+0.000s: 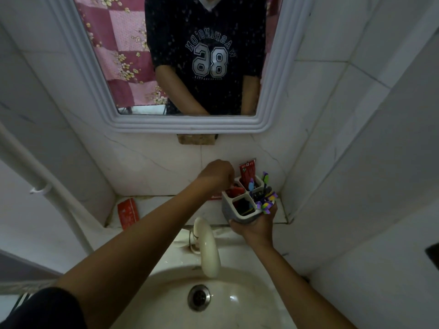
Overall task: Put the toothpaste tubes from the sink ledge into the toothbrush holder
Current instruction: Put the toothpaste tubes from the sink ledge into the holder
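Note:
My right hand (255, 225) grips the white four-compartment toothbrush holder (240, 216) from below, lifted slightly above the ledge. A red toothpaste tube (247, 172) stands upright in its back compartment, beside several colourful toothbrushes (264, 186). My left hand (217, 173) hovers over the holder's left compartment, fingers closed on a red tube (234, 192) that is partly inside it. Another red tube (127, 212) lies flat on the left end of the sink ledge (166, 205). A further red and white item (216, 197) shows on the ledge behind my left forearm.
A white faucet (206, 245) curves over the basin (237, 293) with its metal drain (199, 298). A framed mirror (180, 122) hangs above on the tiled wall. A white pipe (35, 176) runs down the left side. Walls close in at the right corner.

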A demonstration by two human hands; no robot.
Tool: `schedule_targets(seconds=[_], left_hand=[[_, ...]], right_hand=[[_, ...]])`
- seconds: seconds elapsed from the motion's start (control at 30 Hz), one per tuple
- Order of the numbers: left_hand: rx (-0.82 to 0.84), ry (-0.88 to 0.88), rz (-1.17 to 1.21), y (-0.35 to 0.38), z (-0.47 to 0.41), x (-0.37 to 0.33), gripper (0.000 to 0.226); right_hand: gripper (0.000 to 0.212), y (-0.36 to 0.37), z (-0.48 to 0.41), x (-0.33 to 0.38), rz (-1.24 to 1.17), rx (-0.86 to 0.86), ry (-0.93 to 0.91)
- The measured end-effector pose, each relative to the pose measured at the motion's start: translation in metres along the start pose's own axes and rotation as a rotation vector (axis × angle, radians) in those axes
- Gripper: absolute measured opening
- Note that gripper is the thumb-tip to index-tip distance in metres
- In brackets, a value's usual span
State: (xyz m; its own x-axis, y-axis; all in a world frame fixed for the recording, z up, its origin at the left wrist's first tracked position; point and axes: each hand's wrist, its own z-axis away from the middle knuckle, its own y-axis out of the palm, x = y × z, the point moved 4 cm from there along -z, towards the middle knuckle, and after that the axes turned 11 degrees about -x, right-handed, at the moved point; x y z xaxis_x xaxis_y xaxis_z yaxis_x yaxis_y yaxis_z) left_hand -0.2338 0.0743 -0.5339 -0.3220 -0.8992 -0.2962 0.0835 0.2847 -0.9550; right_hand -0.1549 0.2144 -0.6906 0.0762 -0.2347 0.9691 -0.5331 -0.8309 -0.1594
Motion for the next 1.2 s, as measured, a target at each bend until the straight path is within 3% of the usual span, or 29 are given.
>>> schedule_targets(seconds=[0.13, 0.23, 0.33, 0.47, 0.6, 0.7, 0.9, 1.07, 1.2], left_hand=[[-0.002, -0.046, 0.069, 0.014, 0.006, 0.011, 0.019], [-0.171, -0.073, 0.207, -0.001, 0.009, 0.020, 0.014], [-0.289, -0.190, 0.264, -0.015, 0.007, 0.054, 0.016], [-0.077, -0.225, 0.032, 0.007, 0.021, 0.099, 0.031], [0.130, -0.132, -0.031, 0.055, 0.037, 0.106, 0.047], [0.161, -0.079, -0.088, 0.086, 0.035, 0.107, 0.061], [0.077, -0.005, -0.327, 0.103, 0.027, 0.103, 0.043], [0.088, -0.106, -0.220, 0.075, 0.036, 0.113, 0.030], [-0.035, -0.153, -0.180, 0.007, 0.052, 0.121, 0.021]], right_hand=[[0.110, -0.001, -0.002, -0.005, 0.070, 0.006, -0.007], [0.114, -0.005, 0.000, -0.002, 0.117, 0.011, 0.025], [0.098, -0.003, 0.001, -0.008, 0.182, 0.123, 0.110], [0.117, -0.002, 0.001, 0.000, 0.091, 0.006, 0.078], [0.122, -0.001, 0.001, -0.003, 0.022, 0.040, 0.127], [0.127, 0.001, -0.001, -0.015, 0.021, 0.079, 0.154], [0.129, 0.006, -0.003, -0.031, -0.028, 0.117, 0.233], [0.128, 0.005, -0.003, -0.026, 0.012, 0.080, 0.195], [0.124, 0.004, -0.002, -0.026, 0.068, 0.066, 0.167]])
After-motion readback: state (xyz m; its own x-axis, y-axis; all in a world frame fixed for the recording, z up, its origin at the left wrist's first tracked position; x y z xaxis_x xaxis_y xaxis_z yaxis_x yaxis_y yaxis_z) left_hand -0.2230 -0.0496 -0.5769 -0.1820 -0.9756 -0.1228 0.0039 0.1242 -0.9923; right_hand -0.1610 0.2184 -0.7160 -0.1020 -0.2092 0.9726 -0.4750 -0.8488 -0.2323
